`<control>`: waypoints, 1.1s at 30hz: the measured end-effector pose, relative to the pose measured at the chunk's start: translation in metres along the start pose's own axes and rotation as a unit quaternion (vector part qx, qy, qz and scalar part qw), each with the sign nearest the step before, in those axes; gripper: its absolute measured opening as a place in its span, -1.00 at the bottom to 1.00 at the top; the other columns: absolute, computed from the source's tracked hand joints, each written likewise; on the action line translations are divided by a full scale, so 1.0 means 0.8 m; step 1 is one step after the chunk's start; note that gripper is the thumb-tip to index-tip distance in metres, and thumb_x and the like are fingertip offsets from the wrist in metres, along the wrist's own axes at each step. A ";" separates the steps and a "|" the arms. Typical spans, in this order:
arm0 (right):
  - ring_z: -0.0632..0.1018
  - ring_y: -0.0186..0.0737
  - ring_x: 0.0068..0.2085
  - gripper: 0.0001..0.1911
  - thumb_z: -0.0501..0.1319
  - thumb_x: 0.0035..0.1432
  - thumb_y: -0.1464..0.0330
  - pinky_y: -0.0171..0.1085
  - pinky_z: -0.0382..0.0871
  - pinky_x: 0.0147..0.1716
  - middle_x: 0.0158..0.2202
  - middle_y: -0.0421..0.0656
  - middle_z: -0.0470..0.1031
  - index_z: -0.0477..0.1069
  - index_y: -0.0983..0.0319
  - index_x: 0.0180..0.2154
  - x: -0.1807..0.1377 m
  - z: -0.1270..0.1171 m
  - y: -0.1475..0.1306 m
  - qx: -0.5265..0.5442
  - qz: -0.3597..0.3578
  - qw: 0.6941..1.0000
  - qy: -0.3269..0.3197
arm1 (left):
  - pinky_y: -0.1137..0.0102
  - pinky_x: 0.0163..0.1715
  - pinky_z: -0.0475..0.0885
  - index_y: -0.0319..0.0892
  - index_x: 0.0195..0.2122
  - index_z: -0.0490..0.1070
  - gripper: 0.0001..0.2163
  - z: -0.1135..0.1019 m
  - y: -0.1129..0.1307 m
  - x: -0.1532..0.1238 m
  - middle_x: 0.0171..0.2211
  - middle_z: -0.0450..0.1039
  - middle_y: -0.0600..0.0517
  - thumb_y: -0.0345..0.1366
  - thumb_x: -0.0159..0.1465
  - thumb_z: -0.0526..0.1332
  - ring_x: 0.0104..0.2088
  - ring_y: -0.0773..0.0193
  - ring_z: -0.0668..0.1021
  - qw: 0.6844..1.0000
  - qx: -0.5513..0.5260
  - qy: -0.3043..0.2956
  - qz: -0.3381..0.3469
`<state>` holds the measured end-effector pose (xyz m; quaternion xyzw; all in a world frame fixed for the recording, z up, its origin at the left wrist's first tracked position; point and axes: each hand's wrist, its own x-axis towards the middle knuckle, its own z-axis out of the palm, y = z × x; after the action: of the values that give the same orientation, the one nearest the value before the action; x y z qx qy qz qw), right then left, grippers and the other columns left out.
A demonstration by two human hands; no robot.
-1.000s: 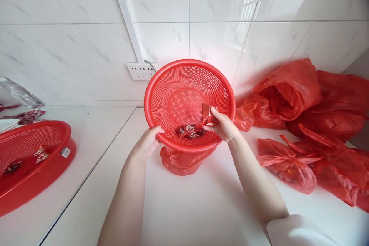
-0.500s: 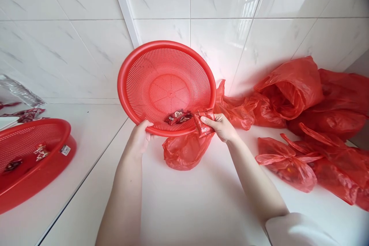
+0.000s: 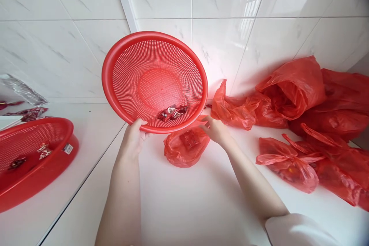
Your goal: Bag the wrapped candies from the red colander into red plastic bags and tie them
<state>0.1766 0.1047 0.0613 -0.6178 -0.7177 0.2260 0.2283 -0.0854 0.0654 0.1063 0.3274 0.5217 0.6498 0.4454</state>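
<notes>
My left hand grips the lower rim of a round red perforated basket, holding it tilted up toward the wall. A few red-wrapped sweets lie inside near its bottom edge. My right hand is beside the mouth of a small red plastic bag on the white counter. Its fingers are stretched out and hold nothing. A red packet shows through the bag's plastic.
A second red basket with a few wrapped sweets sits at the left on the counter. A heap of red plastic bags fills the right side against the tiled wall. A clear wrapper lies at the far left.
The basket has swung up and to the left in my left hand. My right hand carried a red packet out of the basket, let it go into the small bag, and now has its fingers apart.
</notes>
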 end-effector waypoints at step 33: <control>0.53 -0.27 -0.38 -0.69 0.28 0.14 0.14 -0.29 0.44 -0.34 -0.38 -0.17 0.53 0.51 0.27 -0.28 -0.015 -0.030 -0.002 0.319 -0.181 0.895 -0.255 | 0.42 -0.53 0.41 -0.20 -0.35 0.38 -0.78 0.008 -0.009 -0.005 -0.47 0.36 0.07 -0.32 -0.07 0.25 -0.47 0.27 0.44 0.996 0.076 -0.038 -0.004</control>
<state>0.1915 0.0938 0.0802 -0.2927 -0.7398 0.5475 0.2592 -0.0765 0.0643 0.1007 0.3832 0.5535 0.5933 0.4412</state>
